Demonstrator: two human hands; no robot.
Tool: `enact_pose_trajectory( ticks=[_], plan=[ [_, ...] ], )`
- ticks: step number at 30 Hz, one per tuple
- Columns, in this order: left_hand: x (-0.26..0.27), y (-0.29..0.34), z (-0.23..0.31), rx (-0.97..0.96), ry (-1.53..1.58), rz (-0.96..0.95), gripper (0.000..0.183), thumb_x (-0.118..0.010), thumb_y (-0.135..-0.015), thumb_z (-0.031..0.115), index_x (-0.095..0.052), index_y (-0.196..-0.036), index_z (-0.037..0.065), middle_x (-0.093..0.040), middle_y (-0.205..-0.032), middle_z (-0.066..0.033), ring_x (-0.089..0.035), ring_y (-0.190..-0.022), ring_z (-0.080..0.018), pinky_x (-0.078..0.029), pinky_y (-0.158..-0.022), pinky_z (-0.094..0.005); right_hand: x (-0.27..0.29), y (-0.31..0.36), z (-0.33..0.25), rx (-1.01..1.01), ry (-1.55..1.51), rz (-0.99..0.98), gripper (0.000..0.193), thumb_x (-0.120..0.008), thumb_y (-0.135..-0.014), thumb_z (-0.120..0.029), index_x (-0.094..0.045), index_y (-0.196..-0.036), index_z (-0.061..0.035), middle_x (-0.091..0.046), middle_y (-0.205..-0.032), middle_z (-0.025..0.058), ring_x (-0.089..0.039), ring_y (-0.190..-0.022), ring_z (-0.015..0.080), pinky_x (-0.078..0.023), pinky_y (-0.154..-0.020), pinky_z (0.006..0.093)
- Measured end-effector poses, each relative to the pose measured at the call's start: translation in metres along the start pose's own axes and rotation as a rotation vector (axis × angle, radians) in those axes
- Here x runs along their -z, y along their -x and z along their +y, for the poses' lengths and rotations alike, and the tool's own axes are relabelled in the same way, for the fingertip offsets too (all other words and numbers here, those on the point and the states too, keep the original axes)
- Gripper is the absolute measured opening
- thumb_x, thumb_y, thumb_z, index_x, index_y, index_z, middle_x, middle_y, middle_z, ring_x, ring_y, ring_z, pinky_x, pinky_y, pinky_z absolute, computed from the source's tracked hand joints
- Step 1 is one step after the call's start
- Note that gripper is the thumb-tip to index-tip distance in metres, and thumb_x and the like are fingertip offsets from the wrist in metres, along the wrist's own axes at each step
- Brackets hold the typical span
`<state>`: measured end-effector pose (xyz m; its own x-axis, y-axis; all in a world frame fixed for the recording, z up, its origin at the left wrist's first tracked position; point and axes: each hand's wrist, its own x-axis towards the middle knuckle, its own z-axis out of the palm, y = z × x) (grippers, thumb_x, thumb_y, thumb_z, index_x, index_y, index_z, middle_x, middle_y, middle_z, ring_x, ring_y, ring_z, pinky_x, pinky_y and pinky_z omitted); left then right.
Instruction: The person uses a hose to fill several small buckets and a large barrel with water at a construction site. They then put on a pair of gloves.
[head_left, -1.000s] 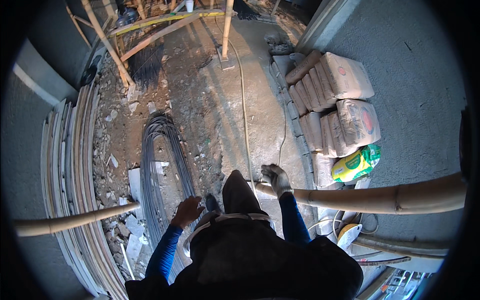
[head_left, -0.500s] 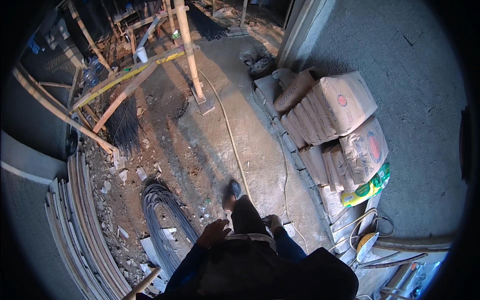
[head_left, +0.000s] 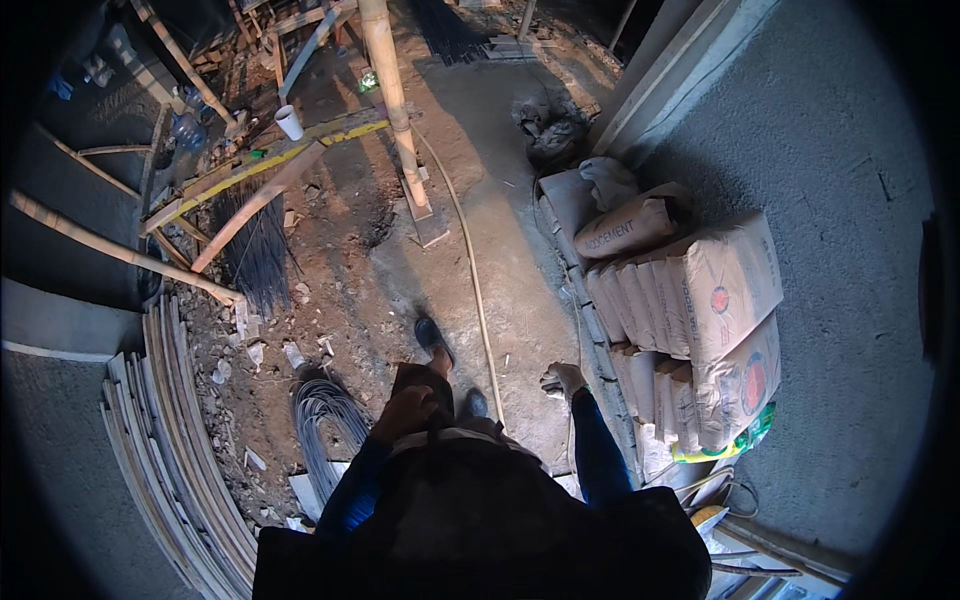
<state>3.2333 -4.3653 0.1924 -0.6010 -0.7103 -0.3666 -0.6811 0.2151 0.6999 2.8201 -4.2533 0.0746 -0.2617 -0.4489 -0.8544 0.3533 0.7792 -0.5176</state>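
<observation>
Hose (head_left: 470, 270) just left of right hand (head_left: 562, 380)

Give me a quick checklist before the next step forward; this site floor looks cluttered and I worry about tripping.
1. Left hand free: ok, it holds nothing, near the thigh.
2. Right hand free: cannot tell, it looks gloved and loosely closed.
3. Hose along the floor: not ok, it runs right beside the leading foot.
4. Coiled rebar bundle on the person's left: ok, off the path.
5. Stacked cement sacks on the right: ok, against the wall.
6. Bamboo post ahead: not ok, it stands in the walking line.
</observation>
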Motion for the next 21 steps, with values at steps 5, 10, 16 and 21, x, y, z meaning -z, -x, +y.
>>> enact_pose_trajectory(
  ticks=[5, 10, 16, 21],
  plan=[
    [0.065, -0.11, -0.002, -0.069, 0.08, -0.331, 0.052, -0.069, -0.091, 0.041, -0.067, -0.122, 0.0, -0.07, -0.118, -0.0231, -0.066, -0.113, -0.0385, -0.052, -0.098, -0.0467, -0.013, -0.044, 0.021, -0.165, 0.089, -0.026, 0.029, -0.069, -0.089, -0.028, -0.072, -0.092, 0.0006, -0.076, -0.086, 0.0151, -0.073, -0.067, 0.0261, -0.06, -0.061, 0.038],
    [0.152, -0.204, -0.025, -0.005, -0.091, 0.066, 0.033, -0.068, -0.092, 0.03, -0.07, -0.109, 0.002, -0.071, -0.11, -0.0222, -0.066, -0.112, -0.038, -0.052, -0.096, -0.048, -0.016, -0.062, 0.018, 0.413, 1.715, -0.156, 0.025, -0.062, -0.091, -0.031, -0.075, -0.105, -0.0147, -0.077, -0.095, 0.014, -0.076, -0.088, 0.0282, -0.06, -0.076, 0.0431],
    [0.235, -0.292, -0.107, -0.013, -0.14, 0.042, 0.044, -0.067, -0.095, 0.036, -0.066, -0.125, 0.003, -0.069, -0.117, -0.0239, -0.064, -0.115, -0.0408, -0.05, -0.099, -0.0483, -0.047, -0.076, -0.096, 0.063, 0.774, 0.16, 0.025, -0.067, -0.084, -0.029, -0.078, -0.077, -0.0069, -0.075, -0.072, 0.0097, -0.073, -0.065, 0.0187, -0.059, -0.062, 0.0354],
    [0.233, -0.32, -0.148, 0.134, -0.149, -0.099, 0.044, -0.067, -0.096, 0.038, -0.069, -0.12, 0.002, -0.072, -0.115, -0.0227, -0.067, -0.111, -0.0396, -0.053, -0.096, -0.046, -0.067, -0.116, -0.191, -0.182, 0.047, 0.1, 0.015, -0.066, -0.084, -0.009, -0.07, -0.081, 0.0041, -0.074, -0.075, 0.0187, -0.073, -0.058, 0.0278, -0.059, -0.048, 0.0396]
  ],
)
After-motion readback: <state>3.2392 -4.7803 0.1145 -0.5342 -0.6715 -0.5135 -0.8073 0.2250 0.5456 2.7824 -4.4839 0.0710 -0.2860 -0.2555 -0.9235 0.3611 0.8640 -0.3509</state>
